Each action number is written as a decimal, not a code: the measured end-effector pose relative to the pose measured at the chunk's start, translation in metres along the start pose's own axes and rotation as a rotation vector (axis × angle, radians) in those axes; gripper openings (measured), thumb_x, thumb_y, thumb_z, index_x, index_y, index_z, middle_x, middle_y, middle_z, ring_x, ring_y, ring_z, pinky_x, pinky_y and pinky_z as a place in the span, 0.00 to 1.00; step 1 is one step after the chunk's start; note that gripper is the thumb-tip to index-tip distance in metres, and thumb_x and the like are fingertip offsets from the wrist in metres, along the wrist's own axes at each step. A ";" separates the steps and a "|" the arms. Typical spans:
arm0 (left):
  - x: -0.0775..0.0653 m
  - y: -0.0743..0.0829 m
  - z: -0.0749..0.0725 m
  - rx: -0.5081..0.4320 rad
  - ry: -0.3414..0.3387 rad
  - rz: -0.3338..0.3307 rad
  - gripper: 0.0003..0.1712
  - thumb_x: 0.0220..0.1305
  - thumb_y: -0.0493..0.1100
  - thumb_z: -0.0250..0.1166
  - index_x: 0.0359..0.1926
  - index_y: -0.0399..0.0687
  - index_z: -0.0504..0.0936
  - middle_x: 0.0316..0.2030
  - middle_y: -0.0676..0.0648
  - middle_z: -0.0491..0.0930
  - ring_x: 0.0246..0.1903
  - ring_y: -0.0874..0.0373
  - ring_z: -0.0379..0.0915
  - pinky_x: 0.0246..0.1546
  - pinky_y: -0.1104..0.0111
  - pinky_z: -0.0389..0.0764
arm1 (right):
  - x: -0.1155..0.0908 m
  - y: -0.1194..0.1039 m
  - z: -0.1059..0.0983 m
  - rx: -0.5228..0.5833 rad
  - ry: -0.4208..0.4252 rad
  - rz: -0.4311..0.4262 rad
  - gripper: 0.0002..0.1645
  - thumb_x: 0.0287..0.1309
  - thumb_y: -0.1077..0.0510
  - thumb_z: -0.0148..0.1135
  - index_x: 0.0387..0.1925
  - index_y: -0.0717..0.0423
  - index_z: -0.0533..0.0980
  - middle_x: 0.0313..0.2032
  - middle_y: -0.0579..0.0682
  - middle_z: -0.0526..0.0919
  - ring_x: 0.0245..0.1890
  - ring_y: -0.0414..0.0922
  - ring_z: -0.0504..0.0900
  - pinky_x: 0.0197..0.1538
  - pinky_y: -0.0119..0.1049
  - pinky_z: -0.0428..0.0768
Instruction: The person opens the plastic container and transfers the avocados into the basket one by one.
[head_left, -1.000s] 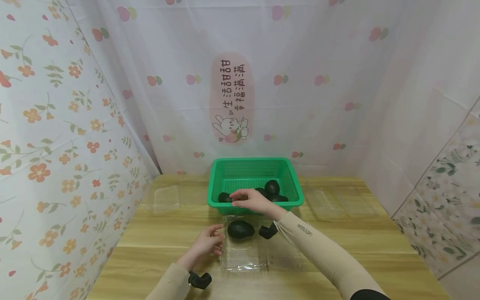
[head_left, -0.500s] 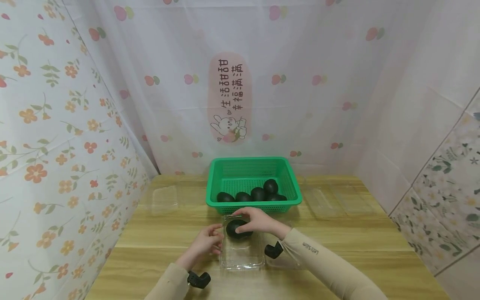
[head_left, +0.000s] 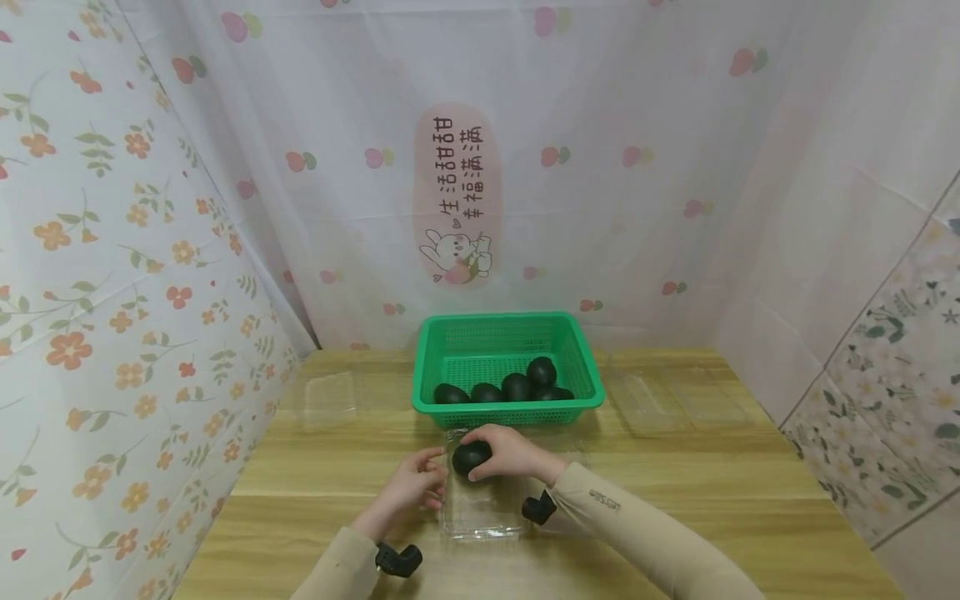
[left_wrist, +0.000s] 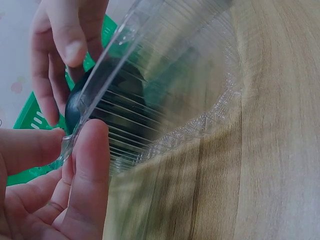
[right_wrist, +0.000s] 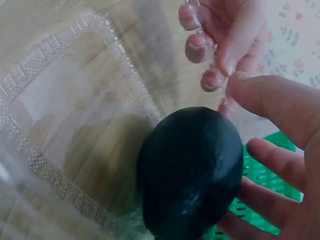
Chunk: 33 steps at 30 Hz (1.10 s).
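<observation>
A dark, smooth avocado sits at the far end of a clear plastic container, close to its left side. My right hand curls round the avocado from the right, thumb on the near side and fingers on the far side. In the right wrist view the fingers pass behind the avocado, and the thumb lies above it. My left hand pinches the container's left rim between thumb and fingers. Seen from the left wrist, those fingertips are right at the rim, and the avocado shows through the ribbed wall.
Behind the container stands a green perforated basket with several avocados along its near side. Clear plastic pieces lie on the wooden table: one at the back left, others at the back right. A patterned curtain hangs behind.
My right hand has come back from over the basket to the avocado in the container. The avocado has turned and shifted slightly left. My left hand has stayed at the rim.
</observation>
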<state>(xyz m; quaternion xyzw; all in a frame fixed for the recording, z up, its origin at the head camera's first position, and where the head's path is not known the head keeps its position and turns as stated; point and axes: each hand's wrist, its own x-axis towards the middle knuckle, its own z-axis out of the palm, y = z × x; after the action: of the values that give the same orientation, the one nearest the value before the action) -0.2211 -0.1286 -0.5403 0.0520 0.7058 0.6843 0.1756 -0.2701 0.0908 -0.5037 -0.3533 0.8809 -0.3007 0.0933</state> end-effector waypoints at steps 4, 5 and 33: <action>0.000 0.000 0.000 -0.002 0.002 0.010 0.31 0.67 0.32 0.57 0.66 0.23 0.58 0.39 0.37 0.74 0.26 0.59 0.73 0.22 0.68 0.82 | 0.002 -0.002 0.005 -0.039 -0.049 -0.002 0.33 0.43 0.52 0.76 0.54 0.56 0.78 0.50 0.50 0.80 0.51 0.46 0.76 0.52 0.37 0.75; 0.000 0.000 0.001 -0.004 0.003 0.011 0.31 0.67 0.32 0.57 0.66 0.23 0.58 0.39 0.37 0.74 0.26 0.59 0.74 0.22 0.68 0.82 | 0.002 -0.002 0.006 -0.052 -0.061 -0.001 0.33 0.43 0.53 0.77 0.54 0.56 0.78 0.50 0.50 0.80 0.50 0.45 0.76 0.52 0.36 0.75; -0.001 0.001 0.002 0.019 0.016 -0.003 0.31 0.67 0.32 0.57 0.66 0.23 0.58 0.38 0.38 0.74 0.26 0.60 0.73 0.22 0.68 0.82 | 0.004 -0.001 0.018 -0.084 -0.120 0.029 0.40 0.37 0.60 0.79 0.57 0.52 0.75 0.51 0.50 0.80 0.49 0.43 0.76 0.49 0.35 0.75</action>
<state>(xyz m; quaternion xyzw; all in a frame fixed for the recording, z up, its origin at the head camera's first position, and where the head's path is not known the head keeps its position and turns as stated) -0.2202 -0.1270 -0.5390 0.0469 0.7136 0.6778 0.1705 -0.2659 0.0789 -0.5173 -0.3614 0.8907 -0.2403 0.1355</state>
